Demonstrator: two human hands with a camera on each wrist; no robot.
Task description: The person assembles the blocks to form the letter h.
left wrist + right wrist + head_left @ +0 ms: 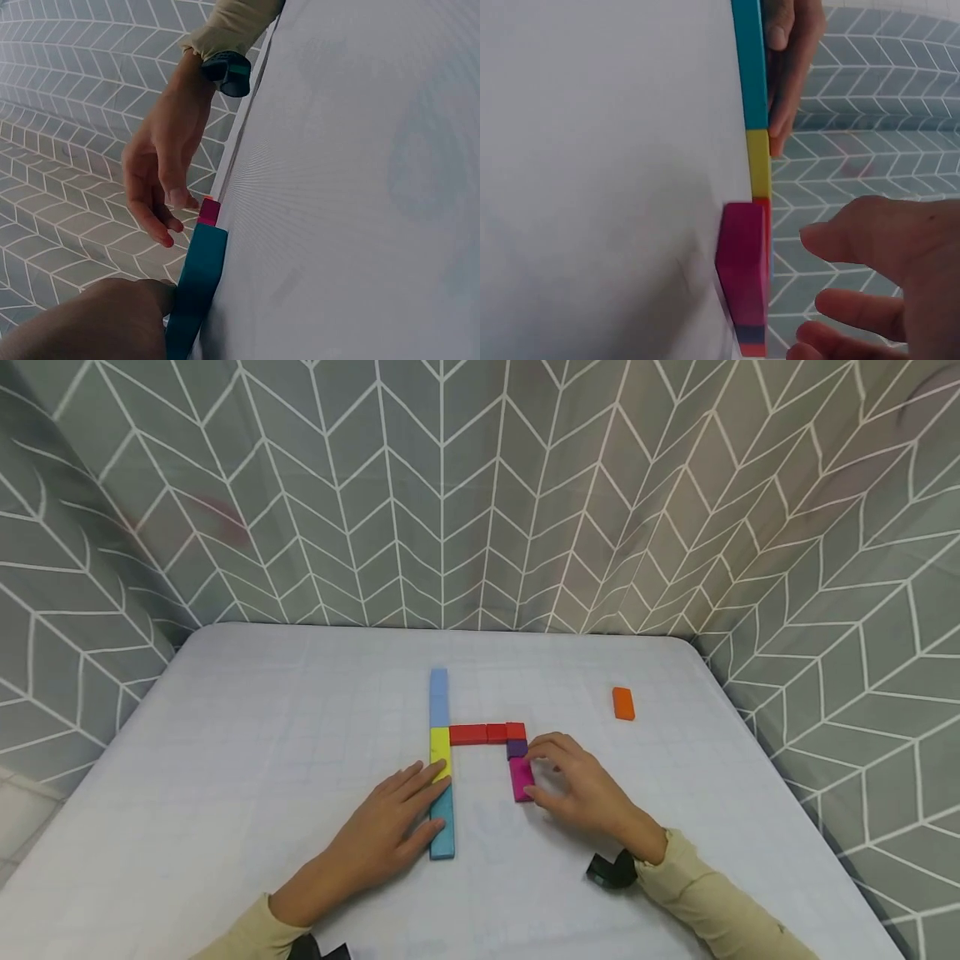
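Observation:
Flat coloured blocks form a connected shape on the table. A light blue block [438, 697], a yellow block [439, 744] and a teal block [443, 827] make its upright column. Red blocks [468, 734] run right from the yellow one to a small purple block [517, 749] with a magenta block [521, 781] below it. My left hand [386, 827] rests with extended fingers across the yellow and teal blocks. Beside the magenta block is my right hand [581, 789], its fingers loosely bent; the right wrist view shows thumb and fingers spread with nothing between them.
One orange block [623, 703] lies apart at the right rear of the white-covered table [225, 735]. A patterned grey curtain [465, 493] hangs behind and along the sides. Each wrist wears a black camera, such as the right wrist camera [611, 870].

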